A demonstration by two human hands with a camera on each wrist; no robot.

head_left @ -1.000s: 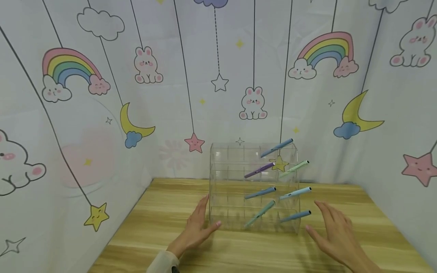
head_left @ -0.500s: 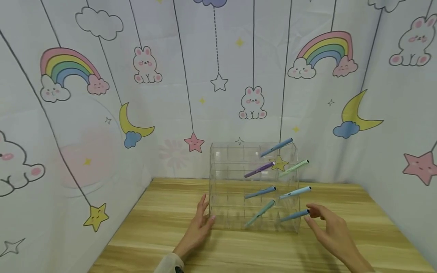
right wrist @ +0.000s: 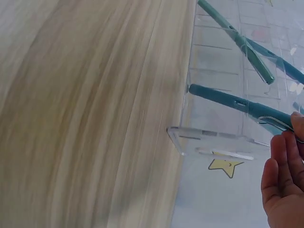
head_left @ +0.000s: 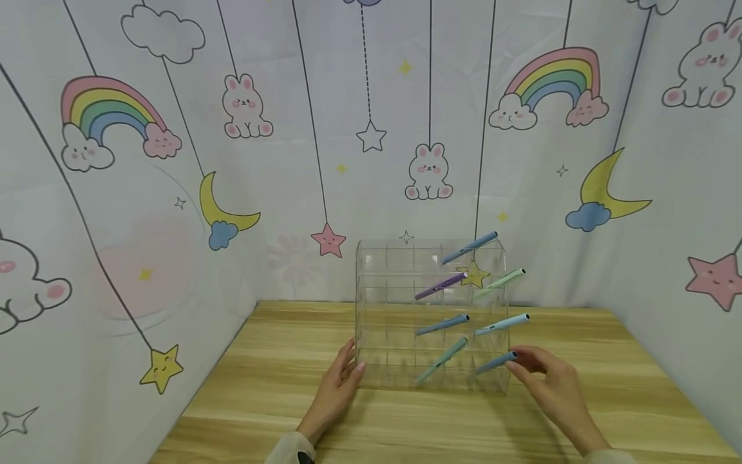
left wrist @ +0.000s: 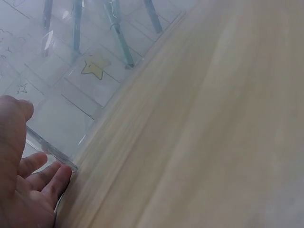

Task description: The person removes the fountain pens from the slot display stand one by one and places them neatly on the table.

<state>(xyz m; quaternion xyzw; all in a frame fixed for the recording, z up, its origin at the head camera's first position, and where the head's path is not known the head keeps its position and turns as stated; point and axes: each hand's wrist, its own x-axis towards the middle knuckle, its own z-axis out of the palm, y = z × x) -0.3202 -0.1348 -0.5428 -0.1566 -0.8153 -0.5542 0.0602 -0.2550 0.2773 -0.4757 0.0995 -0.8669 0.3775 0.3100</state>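
A clear acrylic pen rack [head_left: 400, 357] with tiers of compartments stands upright on the table. My left hand [head_left: 335, 390] holds its left side wall near the bottom. In the left wrist view, thumb and fingers [left wrist: 59, 178] lie on either side of that wall's edge. My right hand [head_left: 553, 390] pinches the upper end of a blue pen [head_left: 495, 363] in the lowest tier at the far right. The pen leans out of its compartment, its lower end inside the rack. In the right wrist view, the blue pen [right wrist: 228, 100] has a metal clip.
Several other pens slant from the rack: a green pen [head_left: 442, 361], a dark blue pen [head_left: 443, 325], a light blue pen [head_left: 503, 324], a purple pen [head_left: 442, 286], a pale green pen [head_left: 500, 283] and a blue pen [head_left: 471, 248] on top. A patterned curtain [head_left: 301, 161] surrounds the wood-grain table [head_left: 243, 399].
My right hand has moved left and taken hold of the lowest right pen, which now sticks out less. My left hand has closed in on the rack's left wall.
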